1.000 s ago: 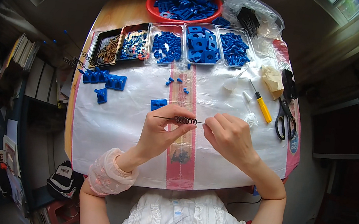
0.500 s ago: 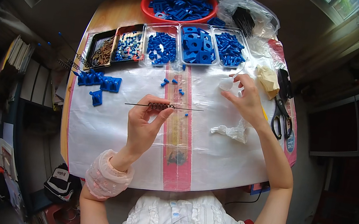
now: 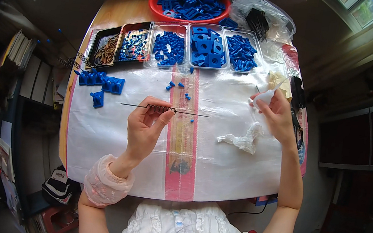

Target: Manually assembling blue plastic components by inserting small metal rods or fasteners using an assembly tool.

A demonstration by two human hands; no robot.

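Observation:
My left hand (image 3: 146, 127) pinches a dark coil spring with a thin straight rod (image 3: 191, 114) running through it; the rod lies level and sticks out on both sides. Held in my right hand (image 3: 278, 116) is a small white squeeze bottle (image 3: 264, 98) with a narrow tapered nozzle pointing up and to the right. Just below that hand a crumpled white tissue (image 3: 242, 141) lies on the table cover. Ahead of my left hand, several small blue plastic caps (image 3: 181, 85) are scattered on the cover's coloured stripe.
Along the back stand trays of brass screws (image 3: 106, 49), small nuts and beads (image 3: 134, 45), and blue parts (image 3: 205, 47). Behind them is a red basin (image 3: 154, 8) of blue pieces. Blue assemblies (image 3: 101, 80) with springs lie left; black scissors (image 3: 298, 130) lie right.
My right hand has moved right and slightly down with the bottle, whose nozzle now leans right. My left hand, still holding the spring and rod, has shifted slightly left.

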